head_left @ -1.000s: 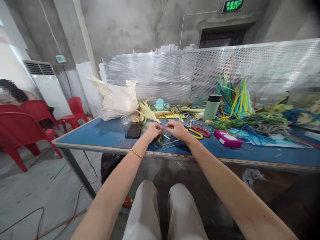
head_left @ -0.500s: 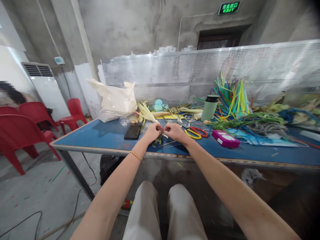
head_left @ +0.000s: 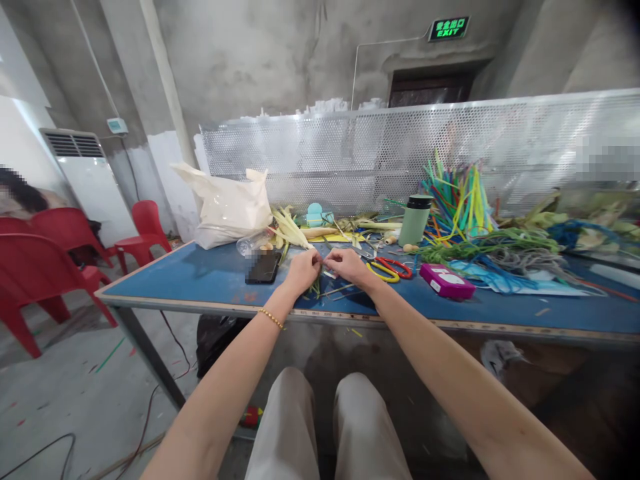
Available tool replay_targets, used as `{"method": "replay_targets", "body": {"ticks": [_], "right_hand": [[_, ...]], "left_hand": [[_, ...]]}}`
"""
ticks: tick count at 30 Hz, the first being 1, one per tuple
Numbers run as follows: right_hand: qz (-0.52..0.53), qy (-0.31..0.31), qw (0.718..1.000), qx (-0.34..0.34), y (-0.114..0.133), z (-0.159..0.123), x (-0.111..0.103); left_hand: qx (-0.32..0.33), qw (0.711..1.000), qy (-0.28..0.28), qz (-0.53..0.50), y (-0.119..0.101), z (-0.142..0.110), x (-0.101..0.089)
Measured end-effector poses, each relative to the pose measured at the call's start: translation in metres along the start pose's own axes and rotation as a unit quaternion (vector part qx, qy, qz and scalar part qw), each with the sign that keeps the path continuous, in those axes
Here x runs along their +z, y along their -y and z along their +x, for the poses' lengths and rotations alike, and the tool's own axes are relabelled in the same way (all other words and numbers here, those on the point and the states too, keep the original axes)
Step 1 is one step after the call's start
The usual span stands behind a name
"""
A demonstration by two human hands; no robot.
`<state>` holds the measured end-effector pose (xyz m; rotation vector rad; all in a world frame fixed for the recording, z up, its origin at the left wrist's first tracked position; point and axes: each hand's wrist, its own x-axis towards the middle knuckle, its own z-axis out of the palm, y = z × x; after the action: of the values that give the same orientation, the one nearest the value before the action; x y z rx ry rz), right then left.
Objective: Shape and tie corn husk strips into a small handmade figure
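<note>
Just above the table's front edge, my left hand (head_left: 306, 269) is closed in a pinch. Thin green plant strips (head_left: 315, 288) hang below its fingers. My right hand (head_left: 349, 266) faces it, thumb and fingertips pressed together; whatever it pinches is too small to make out. A narrow gap separates the two sets of fingertips. Thin sticks (head_left: 340, 291) lie on the table beneath my right hand. To its right rests a tool with red and yellow loop handles (head_left: 393, 269). Pale corn husks (head_left: 291, 230) lie behind my left hand.
A phone (head_left: 263, 267) lies left of my hands, before a white plastic bag (head_left: 233, 210). Rightward stand a green bottle (head_left: 415, 223), a purple box (head_left: 447, 281), tangled green cords (head_left: 480, 243) and a bundle of coloured strips (head_left: 460, 200). Red chairs (head_left: 47, 267) stand left of the blue table (head_left: 165, 277).
My fingertips, which were touching or nearly so, are now slightly apart. The green strips hang more narrowly under my left hand. The whole view has shifted a little.
</note>
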<state>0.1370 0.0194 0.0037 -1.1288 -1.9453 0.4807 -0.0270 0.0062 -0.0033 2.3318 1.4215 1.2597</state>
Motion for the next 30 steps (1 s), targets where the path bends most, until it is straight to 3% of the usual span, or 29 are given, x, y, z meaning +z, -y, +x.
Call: {"method": "replay_targets", "body": {"ticks": [8, 17, 25, 30], "right_hand": [[0.064, 0.015, 0.997, 0.025, 0.0019, -0.0013, -0.0014], [0.119, 0.059, 0.991, 0.027, 0.0030, -0.0039, -0.0019], [0.052, -0.005, 0.997, 0.061, 0.0051, -0.0037, 0.0005], [0.024, 0.035, 0.999, 0.027, 0.0088, -0.0050, -0.0018]], "left_hand": [[0.044, 0.999, 0.006, 0.001, -0.0004, -0.0001, 0.0010], [0.049, 0.998, -0.008, 0.032, -0.0038, -0.0036, 0.0012], [0.060, 0.997, 0.005, 0.043, -0.0051, -0.0047, 0.0019], [0.059, 0.997, 0.008, 0.045, -0.0056, -0.0049, 0.0009]]}}
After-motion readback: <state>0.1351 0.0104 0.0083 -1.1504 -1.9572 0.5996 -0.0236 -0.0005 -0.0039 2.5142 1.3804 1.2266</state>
